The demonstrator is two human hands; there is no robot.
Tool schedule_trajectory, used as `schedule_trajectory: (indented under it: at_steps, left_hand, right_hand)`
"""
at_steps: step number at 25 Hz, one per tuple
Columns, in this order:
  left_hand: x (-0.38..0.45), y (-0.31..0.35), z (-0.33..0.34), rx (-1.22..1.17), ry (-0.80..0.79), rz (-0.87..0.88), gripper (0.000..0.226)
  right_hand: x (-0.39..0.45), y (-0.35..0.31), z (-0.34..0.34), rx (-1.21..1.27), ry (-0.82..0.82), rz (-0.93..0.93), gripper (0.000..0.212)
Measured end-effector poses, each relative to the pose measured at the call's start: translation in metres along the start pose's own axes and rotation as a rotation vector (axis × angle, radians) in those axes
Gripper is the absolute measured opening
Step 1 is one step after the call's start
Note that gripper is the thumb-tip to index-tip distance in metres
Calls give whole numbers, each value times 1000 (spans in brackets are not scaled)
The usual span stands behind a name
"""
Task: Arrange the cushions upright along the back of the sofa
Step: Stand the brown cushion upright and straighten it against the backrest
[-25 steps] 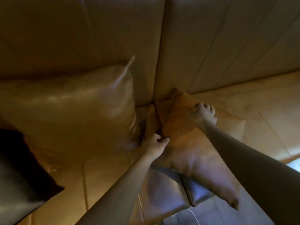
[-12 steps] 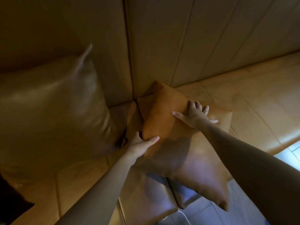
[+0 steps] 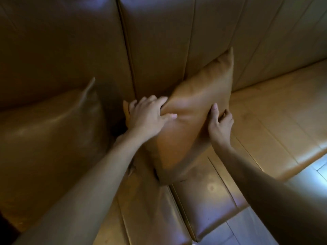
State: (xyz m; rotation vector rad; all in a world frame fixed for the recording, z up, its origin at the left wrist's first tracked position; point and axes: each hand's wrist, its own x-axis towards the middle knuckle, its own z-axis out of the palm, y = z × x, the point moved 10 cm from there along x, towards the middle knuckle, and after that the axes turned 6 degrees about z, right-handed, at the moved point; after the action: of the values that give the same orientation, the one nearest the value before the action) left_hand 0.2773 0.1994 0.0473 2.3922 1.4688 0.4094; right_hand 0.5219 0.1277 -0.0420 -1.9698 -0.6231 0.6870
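Observation:
An orange-brown cushion (image 3: 198,103) stands tilted on the sofa seat, its upper corner leaning against the sofa back (image 3: 159,41). My left hand (image 3: 150,115) grips the cushion's left edge, fingers over the top and thumb pressed into its face. My right hand (image 3: 220,123) holds its right edge, thumb up along the side. A larger tan leather cushion (image 3: 53,131) stands upright against the back to the left.
The tan leather seat (image 3: 274,110) stretches to the right along the back. A seam between two seat cushions (image 3: 177,200) runs toward me. Pale floor tiles (image 3: 300,175) show past the seat's front edge at the lower right.
The orange-brown cushion has been raised from lying flat on the seat to leaning against the back. Both hands have shifted to grip its side edges. The view has swung right.

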Motion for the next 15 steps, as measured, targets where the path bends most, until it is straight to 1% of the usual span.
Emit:
schedule_trajectory:
  at_steps: [2,4,5,6,8,10,11,12,13,14,15]
  left_hand:
    - [19,3,-34,137,46,76,61]
    - [28,-9,-49,239,66,92,63]
    - [27,-22,-48,265,75,78,64]
    - [25,-39,-45,267,87,45,66]
    - [15,-78,-34,243,105,-88,74]
    - [3,-99,-28,220,151,-182,83]
    - [-4,-99,-32,183,228,-193,83]
    - [-14,-97,-40,103,348,-216,78]
    - [-29,-99,-47,-26,493,-285,73]
    - [-47,-106,-48,-193,622,-406,69]
    - [-63,-115,-40,-374,714,-547,70]
  right_hand:
    - [-2,-7,21,86,-43,60,94]
    - [-8,-9,46,93,-120,114,98]
    - [-12,-10,56,81,-160,110,100]
    - [-15,-12,66,67,-205,94,101]
    - [-18,-12,84,16,-295,66,96]
    - [-15,-15,93,-64,-318,49,89]
    - [-10,-17,93,-87,-294,65,89]
    - [-5,-19,89,-85,-258,83,93]
    - [1,-23,84,-60,-223,84,99]
    - [7,-30,79,-25,-204,69,109]
    - [12,-37,78,-5,-201,47,119]
